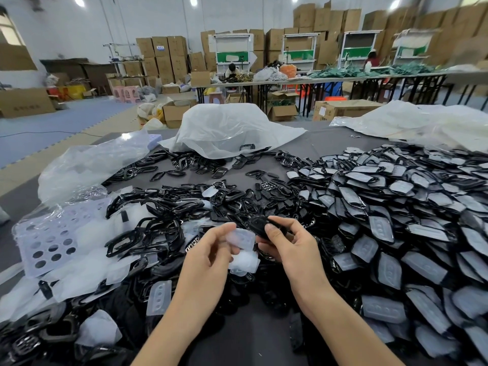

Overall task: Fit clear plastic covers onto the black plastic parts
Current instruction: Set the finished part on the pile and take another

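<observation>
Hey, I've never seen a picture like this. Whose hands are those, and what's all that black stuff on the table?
It is one picture from a wide-angle camera worn on a person's head, looking down at their own bare hands; no machine. The left hand pinches a clear plastic cover; the right hand holds a black plastic part beside it. On the grey table lie loose black frames at left and a heap of black parts with clear covers at right. A plastic bag lies behind.
</observation>
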A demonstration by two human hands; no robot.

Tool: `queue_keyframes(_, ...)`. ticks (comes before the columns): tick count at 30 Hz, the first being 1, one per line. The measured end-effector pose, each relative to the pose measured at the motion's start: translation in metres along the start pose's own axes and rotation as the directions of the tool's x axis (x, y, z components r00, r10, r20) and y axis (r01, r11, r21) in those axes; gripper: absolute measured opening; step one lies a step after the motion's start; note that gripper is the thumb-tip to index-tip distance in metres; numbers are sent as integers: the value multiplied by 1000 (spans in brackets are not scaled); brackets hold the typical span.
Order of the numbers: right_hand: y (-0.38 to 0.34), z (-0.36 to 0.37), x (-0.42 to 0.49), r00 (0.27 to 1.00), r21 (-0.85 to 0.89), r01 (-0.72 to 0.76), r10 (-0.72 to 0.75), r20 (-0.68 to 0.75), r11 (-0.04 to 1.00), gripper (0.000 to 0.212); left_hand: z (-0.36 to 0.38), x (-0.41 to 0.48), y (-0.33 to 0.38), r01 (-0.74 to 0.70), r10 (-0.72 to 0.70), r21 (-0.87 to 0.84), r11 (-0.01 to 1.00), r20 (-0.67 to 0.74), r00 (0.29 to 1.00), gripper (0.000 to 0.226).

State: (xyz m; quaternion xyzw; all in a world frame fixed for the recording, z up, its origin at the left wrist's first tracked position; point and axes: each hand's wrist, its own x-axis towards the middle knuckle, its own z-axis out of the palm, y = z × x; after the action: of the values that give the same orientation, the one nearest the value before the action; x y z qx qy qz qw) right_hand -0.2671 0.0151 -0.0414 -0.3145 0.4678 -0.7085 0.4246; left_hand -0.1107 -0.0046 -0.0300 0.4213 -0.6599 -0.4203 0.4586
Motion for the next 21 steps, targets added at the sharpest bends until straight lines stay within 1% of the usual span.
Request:
queue_keyframes(2, 0, -1, 2, 1000, 27, -5, 5, -8, 1000, 13, 1, -1, -1, -34, 33, 58, 998, 28, 999, 35)
queue_keyframes(5, 1, -3, 4, 1000, 45, -3, 4, -13, 999, 13, 3, -1, -3, -127, 128, 132, 983, 1, 992, 20)
queue_keyframes(7, 1, -3, 4, 1000, 45, -8, 8, -2, 999, 14, 3, -1, -5, -175, 177, 181, 968, 6, 984, 18)
queue_keyframes(10, -1, -1, 1, 996, 37, -56, 53, 78, 998, 15, 3, -1, -8, -182, 173, 193, 964, 62, 983, 20)
queue_keyframes(13, -1, 2, -2, 975, 4, -117, 114, 189, 993, 14, 2, 0, -8, -205, 202, 213, 955, 36, 979, 27)
queue_keyframes(16, -2, 2, -5, 964, -27, -133, 136, 229, 991, 11, 3, 0, -7, -158, 166, 151, 976, -38, 985, 25)
queue_keyframes(21, -7, 4, -10, 953, -30, -122, 126, 276, 992, 11, 3, -1, -4, -75, 65, -96, 992, -103, 992, 16)
